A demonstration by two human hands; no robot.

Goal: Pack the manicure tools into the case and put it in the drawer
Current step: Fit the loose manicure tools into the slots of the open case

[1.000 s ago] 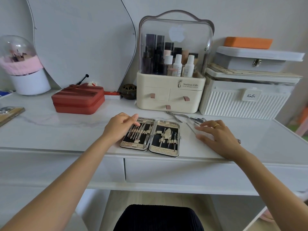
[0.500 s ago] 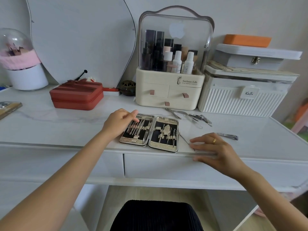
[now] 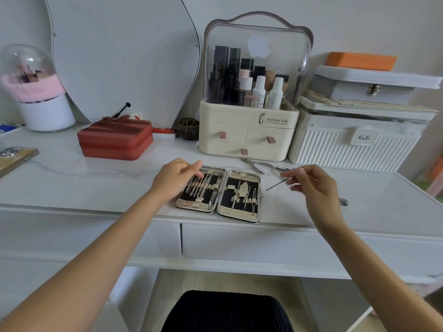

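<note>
The manicure case [image 3: 219, 208] lies open flat near the table's front edge, with several metal tools strapped into both black halves. My left hand [image 3: 176, 177] rests on the case's upper left corner, fingers loosely curled. My right hand [image 3: 311, 182] is raised just right of the case and pinches a thin metal pick [image 3: 275, 185] that slants down toward the case. Loose nippers [image 3: 255, 164] and more tools [image 3: 282, 168] lie behind the case. A nail clipper [image 3: 343, 202] shows past my right wrist. Below the tabletop is the shut drawer [image 3: 251, 243].
A cream cosmetics organiser [image 3: 247, 137] and a white ribbed box [image 3: 354, 149] stand behind the tools. A red zip case [image 3: 116, 140] sits at the back left, a phone [image 3: 14, 159] at the far left. A black stool [image 3: 227, 312] is under the table.
My right hand has lifted off the table's front edge with the thin pick pinched in it and moved up beside the case. My left hand stays on the case.
</note>
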